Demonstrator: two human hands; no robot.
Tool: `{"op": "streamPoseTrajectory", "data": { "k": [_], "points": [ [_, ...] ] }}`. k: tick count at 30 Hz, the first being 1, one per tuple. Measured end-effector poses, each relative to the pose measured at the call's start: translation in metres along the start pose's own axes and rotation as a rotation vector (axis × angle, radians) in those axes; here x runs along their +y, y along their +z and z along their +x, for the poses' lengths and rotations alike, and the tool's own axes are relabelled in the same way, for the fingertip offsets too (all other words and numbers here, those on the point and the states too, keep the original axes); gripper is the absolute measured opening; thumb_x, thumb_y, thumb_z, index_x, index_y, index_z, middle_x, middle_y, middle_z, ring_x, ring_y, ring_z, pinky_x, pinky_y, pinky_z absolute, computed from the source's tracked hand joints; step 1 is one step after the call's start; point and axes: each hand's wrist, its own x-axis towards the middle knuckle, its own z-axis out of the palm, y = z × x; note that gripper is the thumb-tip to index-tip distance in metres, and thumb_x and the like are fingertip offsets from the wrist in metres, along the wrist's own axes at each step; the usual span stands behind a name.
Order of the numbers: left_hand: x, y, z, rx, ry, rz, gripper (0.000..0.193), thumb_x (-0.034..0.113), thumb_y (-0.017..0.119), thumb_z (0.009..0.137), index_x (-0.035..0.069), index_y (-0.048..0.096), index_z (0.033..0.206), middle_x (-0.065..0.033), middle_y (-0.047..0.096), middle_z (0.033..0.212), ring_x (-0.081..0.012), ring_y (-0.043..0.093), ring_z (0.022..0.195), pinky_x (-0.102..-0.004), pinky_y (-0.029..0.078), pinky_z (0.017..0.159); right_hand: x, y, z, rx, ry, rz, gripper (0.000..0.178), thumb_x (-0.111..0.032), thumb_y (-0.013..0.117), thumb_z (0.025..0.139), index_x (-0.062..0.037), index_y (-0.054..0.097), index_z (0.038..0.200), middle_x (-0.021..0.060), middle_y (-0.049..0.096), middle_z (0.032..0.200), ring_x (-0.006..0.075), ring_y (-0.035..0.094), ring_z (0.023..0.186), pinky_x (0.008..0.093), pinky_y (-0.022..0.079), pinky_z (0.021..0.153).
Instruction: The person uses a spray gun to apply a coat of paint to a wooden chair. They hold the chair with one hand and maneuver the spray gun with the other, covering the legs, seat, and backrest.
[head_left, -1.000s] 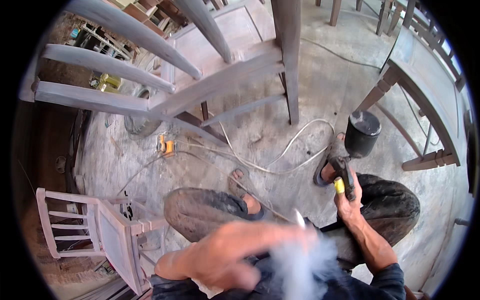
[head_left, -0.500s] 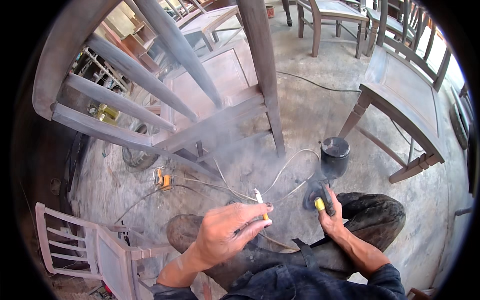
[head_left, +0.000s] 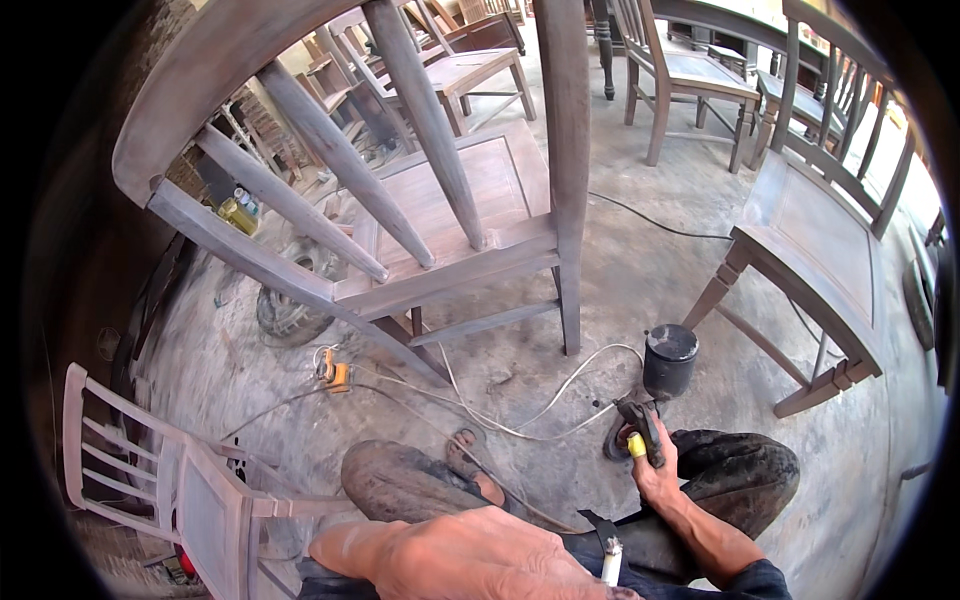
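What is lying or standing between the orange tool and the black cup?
In the head view, the pale cable loops over the floor between the orange tool and the black cup; two legs of the big chair also stand there.

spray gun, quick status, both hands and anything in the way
Right hand's grip closed on black spray gun. Left hand's grip low, holding cigarette. Possible snag: pale cord looped on floor ahead.

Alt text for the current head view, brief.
A person's right hand grips a black spray gun with a dark cup; the left hand holds a cigarette near the lower edge. A slatted wooden chair stands ahead, more chairs nearby, and an orange tool lies on the floor.
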Motion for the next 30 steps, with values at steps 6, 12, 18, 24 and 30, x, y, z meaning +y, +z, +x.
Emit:
{"op": "streamPoseTrajectory", "data": {
  "k": [6,12,18,24,30],
  "points": [
    [0.027,-0.012,0.023,-0.177,-0.141,0.125,0.098,0.066,0.074,0.081,-0.021,0.058,0.123,-0.0342,0.07,0.111,-0.0379,0.074,0.089,-0.041,0.059,0.073,0.011,0.0,0.001,-0.005,-0.034,-0.023,0.031,-0.015,0.057,0.105,0.0029,0.055,0.131,0.0055,0.063,0.097,0.0139,0.058,0.088,0.0297,0.049,0.083],
    [0.026,0.001,0.016,-0.003,-0.041,0.197,0.092,0.065,0.076,0.08,-0.019,0.064,0.115,-0.03,0.072,0.106,-0.0362,0.074,0.089,-0.0388,0.059,0.071,0.015,0.002,-0.001,-0.004,-0.028,-0.015,0.045,-0.027,0.059,0.105,0.0028,0.052,0.138,0.0057,0.063,0.098,0.0138,0.058,0.087,0.0303,0.048,0.081],
    [0.037,-0.011,0.019,-0.078,-0.107,0.211,0.086,0.06,0.079,0.08,-0.018,0.066,0.113,-0.0292,0.073,0.103,-0.0353,0.075,0.089,-0.0382,0.059,0.071,0.022,-0.001,-0.003,0.016,-0.034,-0.079,0.047,-0.03,0.061,0.104,0.003,0.053,0.137,0.0051,0.064,0.101,0.013,0.059,0.09,0.0302,0.048,0.084],
    [0.036,-0.011,0.016,-0.04,-0.099,0.169,0.081,0.054,0.082,0.081,-0.019,0.066,0.114,-0.0298,0.073,0.103,-0.0356,0.075,0.089,-0.0378,0.059,0.072,0.029,-0.004,-0.005,0.018,-0.052,-0.125,0.05,-0.033,0.064,0.103,0.0028,0.054,0.136,0.0049,0.065,0.101,0.013,0.06,0.091,0.0308,0.049,0.085],
    [0.033,-0.005,0.008,0.078,-0.108,0.128,0.075,0.054,0.065,0.095,-0.019,0.065,0.112,-0.035,0.069,0.101,-0.0416,0.072,0.086,-0.0447,0.058,0.068,0.017,0.0,-0.002,-0.001,0.033,0.045,0.052,-0.036,0.065,0.101,0.0026,0.054,0.135,0.0045,0.066,0.099,0.0135,0.062,0.09,0.0314,0.05,0.085]
  ]
}}
